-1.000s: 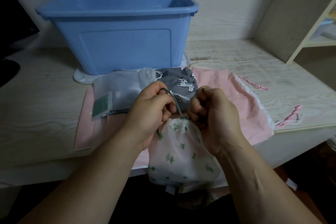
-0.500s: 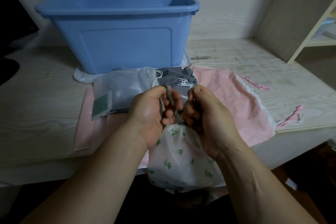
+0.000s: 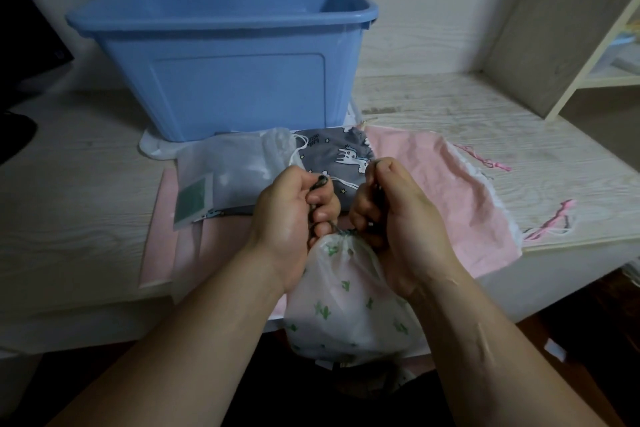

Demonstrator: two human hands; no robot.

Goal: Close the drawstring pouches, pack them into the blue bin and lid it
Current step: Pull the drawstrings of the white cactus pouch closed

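Observation:
A white pouch with green cactus prints [image 3: 349, 305] hangs at the table's front edge, its mouth gathered tight. My left hand [image 3: 291, 218] grips its dark green drawstring [image 3: 317, 184]. My right hand [image 3: 398, 218] grips the cord on the other side of the pouch's neck. Behind my hands lie a translucent white pouch [image 3: 232, 170], a grey unicorn-print pouch [image 3: 343, 156] and a large pink pouch [image 3: 440, 191]. The open blue bin [image 3: 221, 80] stands at the back and sits on a white lid [image 3: 152, 149], mostly hidden under it.
A second flat pink pouch [image 3: 166, 243] lies under the translucent one. Pink drawstrings [image 3: 550, 225] trail at the right table edge. A shelf unit [image 3: 609, 55] stands at the right and a dark object [image 3: 17, 128] at the left.
The loop of green cord between my hands has shortened and both fists have drawn it down toward the pouch's neck. The pouch mouth has cinched tighter.

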